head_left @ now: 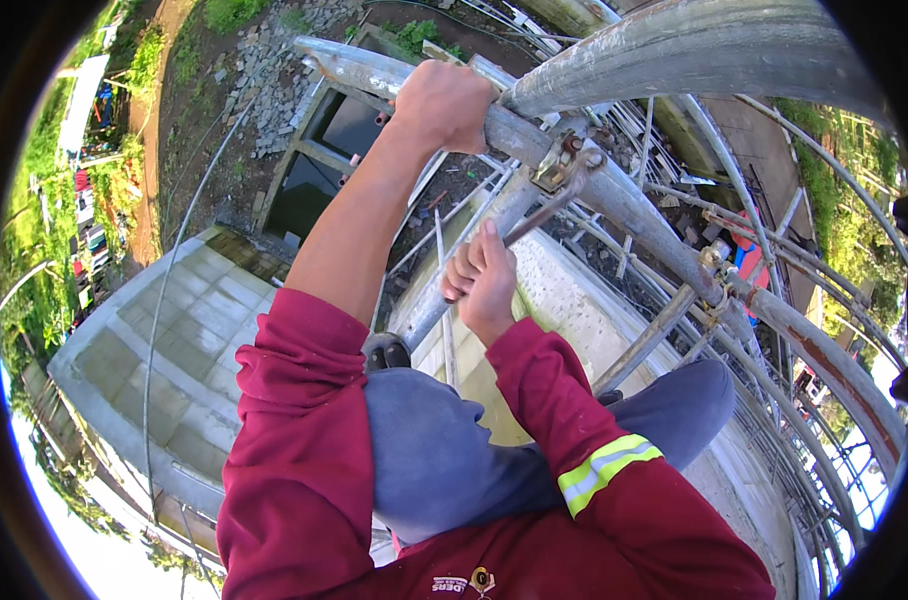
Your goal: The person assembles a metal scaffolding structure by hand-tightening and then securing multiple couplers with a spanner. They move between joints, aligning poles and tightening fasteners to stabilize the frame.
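My left hand (442, 107) is wrapped round a grey metal scaffold pipe (516, 135) near its far end. To the right of it, a metal scaffold clamp (552, 168) with bolts joins the pipe to a second one slanting down toward me. My right hand (482, 275) grips the handle of a wrench (542, 217), thumb laid along it. The wrench's head is at the clamp's bolt; it is somewhat blurred, so how it sits on the nut cannot be made out.
A thick pipe (694, 55) crosses above on the right. Another clamp (714, 262) joins pipes lower right. More scaffold tubes run down that side. Far below lie a block-walled structure (164, 350), dark water pits (309, 195) and rubble (259, 80). My bent legs (424, 440) are beneath my arms.
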The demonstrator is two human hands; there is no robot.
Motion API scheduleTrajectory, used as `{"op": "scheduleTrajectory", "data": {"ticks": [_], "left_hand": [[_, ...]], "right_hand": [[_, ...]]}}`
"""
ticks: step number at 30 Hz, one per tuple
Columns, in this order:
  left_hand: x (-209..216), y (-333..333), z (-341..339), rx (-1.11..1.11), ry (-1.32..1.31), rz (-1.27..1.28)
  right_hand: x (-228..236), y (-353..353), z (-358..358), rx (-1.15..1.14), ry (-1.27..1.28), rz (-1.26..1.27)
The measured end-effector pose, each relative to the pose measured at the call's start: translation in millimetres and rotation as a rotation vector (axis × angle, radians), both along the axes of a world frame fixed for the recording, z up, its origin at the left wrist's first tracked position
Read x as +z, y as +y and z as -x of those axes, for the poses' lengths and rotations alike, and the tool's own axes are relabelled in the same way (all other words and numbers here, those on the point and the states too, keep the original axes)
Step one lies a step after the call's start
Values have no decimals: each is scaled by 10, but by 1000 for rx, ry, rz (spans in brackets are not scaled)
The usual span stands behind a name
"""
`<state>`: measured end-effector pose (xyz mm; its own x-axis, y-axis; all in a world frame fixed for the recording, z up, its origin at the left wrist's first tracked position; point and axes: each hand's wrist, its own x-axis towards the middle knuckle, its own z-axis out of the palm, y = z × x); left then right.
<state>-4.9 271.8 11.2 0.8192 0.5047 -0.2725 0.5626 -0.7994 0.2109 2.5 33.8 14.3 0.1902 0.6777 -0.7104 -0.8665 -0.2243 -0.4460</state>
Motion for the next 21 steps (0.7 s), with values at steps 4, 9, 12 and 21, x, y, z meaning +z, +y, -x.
{"op": "scheduleTrajectory", "data": {"ticks": [4, 9, 12, 21], "left_hand": [[-41, 6, 61, 18, 20, -6], [15, -13, -3, 2, 3, -6], [18, -14, 18, 9, -9, -15], [-7, -32, -16, 8, 1, -37]], "right_hand": [[506, -632, -744, 341, -395, 271], [802, -290, -2532, 1164, -1296, 355], [927, 301, -3090, 1616, -1359, 263], [889, 1871, -3474, 2114, -1551, 192]]}}
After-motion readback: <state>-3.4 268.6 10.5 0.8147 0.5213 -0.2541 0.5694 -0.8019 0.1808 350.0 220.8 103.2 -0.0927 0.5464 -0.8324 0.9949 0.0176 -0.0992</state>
